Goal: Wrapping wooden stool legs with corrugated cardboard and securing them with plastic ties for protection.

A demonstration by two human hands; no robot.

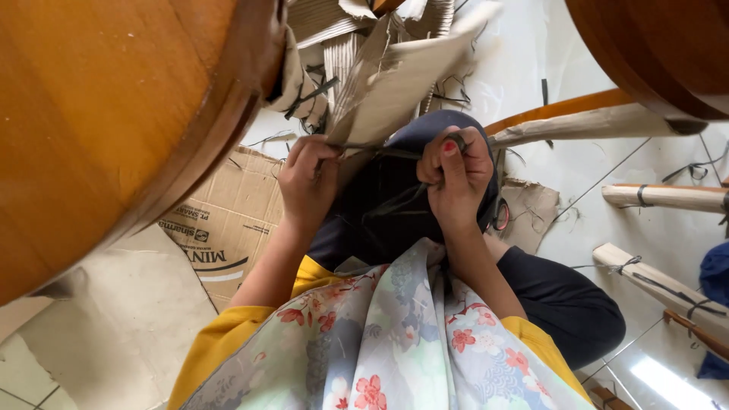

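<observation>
Left hand (307, 178): pinched on dark strap (380, 149) at cardboard wrapping (395, 83). Right hand (456, 178): fisted round same strap, pulled taut between both. Nearby: wooden tabletop (114, 114), flattened carton (228, 220), wrapped legs (661, 196) on floor.

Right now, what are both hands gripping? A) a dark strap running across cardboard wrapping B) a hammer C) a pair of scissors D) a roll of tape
A: the left hand and right hand each pinch a thin dark strap stretched between them, across the cardboard wrapped on a wooden piece.
</observation>
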